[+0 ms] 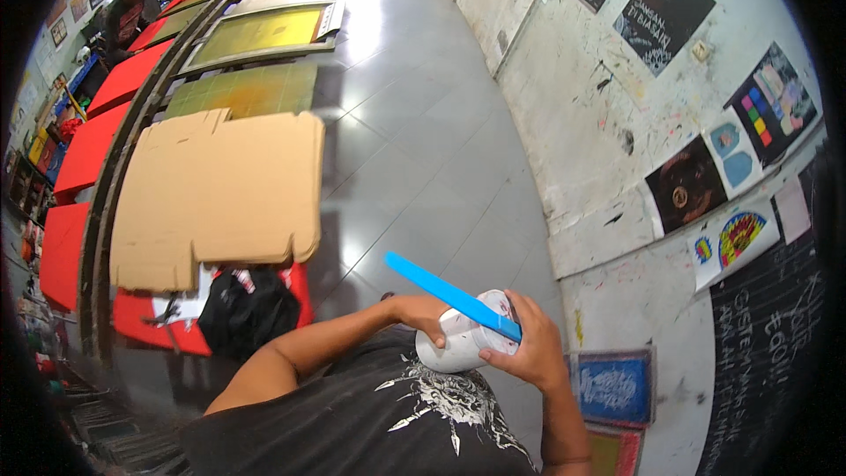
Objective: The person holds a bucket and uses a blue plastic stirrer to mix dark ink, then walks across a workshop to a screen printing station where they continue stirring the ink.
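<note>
A white cylindrical tub [448, 353], smeared with small marks, is held tilted against the front of my dark T-shirt. My left hand [422, 317] grips the tub from the left, thumb on its side. My right hand [531, 344] wraps round the right side. A long flat bright blue plastic blade or spatula [441, 290] lies across the tub, its right end by my right fingers; whether they grip it too I cannot tell.
Cardboard sheets [216, 194] lie at left on a long rail table, over a black cloth [247, 317]. Screen frames [264, 35] and red boards [66, 247] line it. A person [128, 18] is beyond. A postered wall [573, 79] runs along the right, framed screens [612, 388] against it.
</note>
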Demonstrator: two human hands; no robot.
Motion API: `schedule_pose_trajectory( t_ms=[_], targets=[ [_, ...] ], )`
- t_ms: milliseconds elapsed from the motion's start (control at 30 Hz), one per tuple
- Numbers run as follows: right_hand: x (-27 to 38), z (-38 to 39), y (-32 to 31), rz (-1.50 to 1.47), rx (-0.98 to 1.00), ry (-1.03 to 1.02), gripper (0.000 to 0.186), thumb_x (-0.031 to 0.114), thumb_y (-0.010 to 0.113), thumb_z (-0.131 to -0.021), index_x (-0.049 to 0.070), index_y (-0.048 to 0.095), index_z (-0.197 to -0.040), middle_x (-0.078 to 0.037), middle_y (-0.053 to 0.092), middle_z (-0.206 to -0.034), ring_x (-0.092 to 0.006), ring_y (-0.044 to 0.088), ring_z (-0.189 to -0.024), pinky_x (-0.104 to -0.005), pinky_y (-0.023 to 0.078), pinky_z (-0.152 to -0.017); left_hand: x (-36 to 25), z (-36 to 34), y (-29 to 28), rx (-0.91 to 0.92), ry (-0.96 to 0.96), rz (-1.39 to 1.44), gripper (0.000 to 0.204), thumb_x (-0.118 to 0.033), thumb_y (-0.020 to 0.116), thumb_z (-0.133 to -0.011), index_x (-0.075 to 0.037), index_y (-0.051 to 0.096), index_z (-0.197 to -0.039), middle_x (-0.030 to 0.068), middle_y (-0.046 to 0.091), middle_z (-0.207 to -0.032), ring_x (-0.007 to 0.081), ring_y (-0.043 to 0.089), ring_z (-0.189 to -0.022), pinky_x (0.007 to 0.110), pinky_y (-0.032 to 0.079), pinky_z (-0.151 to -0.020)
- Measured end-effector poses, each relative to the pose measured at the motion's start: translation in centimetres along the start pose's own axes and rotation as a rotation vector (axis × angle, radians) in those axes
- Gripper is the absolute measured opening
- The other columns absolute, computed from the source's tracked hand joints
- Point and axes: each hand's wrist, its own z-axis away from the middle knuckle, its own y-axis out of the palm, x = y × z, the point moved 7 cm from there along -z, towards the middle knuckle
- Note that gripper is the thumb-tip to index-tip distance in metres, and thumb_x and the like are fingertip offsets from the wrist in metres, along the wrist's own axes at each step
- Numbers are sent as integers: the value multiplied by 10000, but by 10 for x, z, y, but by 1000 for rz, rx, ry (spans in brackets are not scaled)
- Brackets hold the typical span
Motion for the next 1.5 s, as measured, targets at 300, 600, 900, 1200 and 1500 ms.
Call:
schedule_pose_trajectory(
  t_ms=[300, 600, 900, 1200, 1500],
  targets=[
    [-113, -148, -54, -60, -367, 214, 900, 448, 783, -583, -62, 457, -1249, -239, 547, -1119, -394, 568, -1021, -443, 461, -860, -28, -65, -177, -433, 258, 706, 843, -431, 725, -761, -92, 275, -1387, 128, 409, -1340, 262, 407, -1256, 422, 339, -1049],
    [-209, -373, -73, 11, -82, -24, 881, 503, 740, -618, -21, 432, -1255, -212, 555, -1049, -388, 581, -963, -463, 470, -798, -62, -103, -373, -662, 286, 817, 677, -344, 672, -821, -136, 305, -1351, 124, 425, -1311, 272, 428, -1240, 443, 385, -1023],
    [-216, -614, -115, 26, 189, -434, 874, 528, 729, -649, 22, 413, -1288, -195, 554, -1075, -387, 578, -977, -457, 474, -805, -102, -118, -539, -1013, 655, 918, 757, -404, 652, -808, -113, 296, -1409, 156, 420, -1360, 328, 431, -1245, 508, 366, -1023],
    [-278, -866, -46, -610, 311, -57, 326, 217, 417, -962, 11, 518, -1194, -134, 601, -913, -208, 567, -883, -329, 445, -768, -110, -29, -684, -1236, 975, 976, 807, -527, 621, -758, -105, 364, -1396, 176, 451, -1363, 371, 456, -1229, 560, 342, -1026],
    [-314, -1058, -3, -235, -27, -180, 313, 141, 542, -875, -9, 503, -1146, -146, 588, -854, -261, 580, -730, -374, 464, -675, -182, 51, -900, -1071, 952, 986, 845, -510, 716, -679, -52, 449, -1338, 205, 482, -1331, 380, 474, -1214, 559, 354, -1024]
  ],
)
